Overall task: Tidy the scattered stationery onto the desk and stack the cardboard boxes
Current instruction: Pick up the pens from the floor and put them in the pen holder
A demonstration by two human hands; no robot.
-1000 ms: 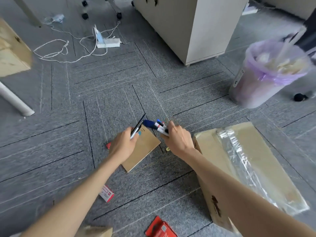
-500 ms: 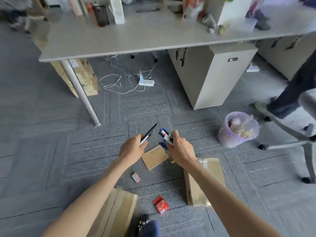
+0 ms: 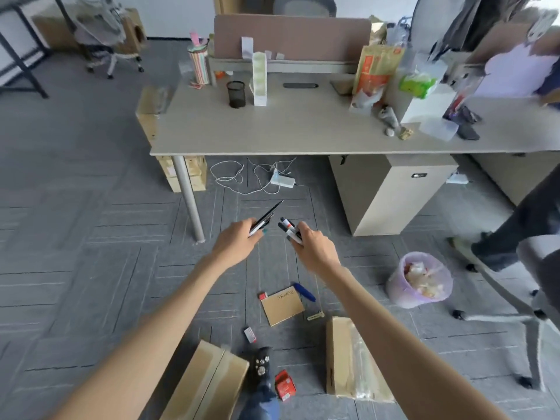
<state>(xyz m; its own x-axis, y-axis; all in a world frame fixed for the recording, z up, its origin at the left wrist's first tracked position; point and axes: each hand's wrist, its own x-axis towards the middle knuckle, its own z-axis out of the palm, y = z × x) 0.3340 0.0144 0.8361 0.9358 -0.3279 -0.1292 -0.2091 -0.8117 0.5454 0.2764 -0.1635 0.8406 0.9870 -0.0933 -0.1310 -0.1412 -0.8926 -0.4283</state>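
Raised toward desk (image 3: 272, 131); both hands (image 3: 236, 242) grip pens (image 3: 266, 218).

Bare, sleeveless forearms; blue trouser leg (image 3: 263, 401) and dark shoe (image 3: 259, 366) with pale, possibly floral, decorations.

A single head-worn wide-angle camera looks forward and down from standing height toward the bench (image 3: 303, 134), whose near edge crosses the upper middle of the frame, with the carpeted floor (image 3: 91, 268) spreading below it and both forearms reaching in from the bottom edge toward it.
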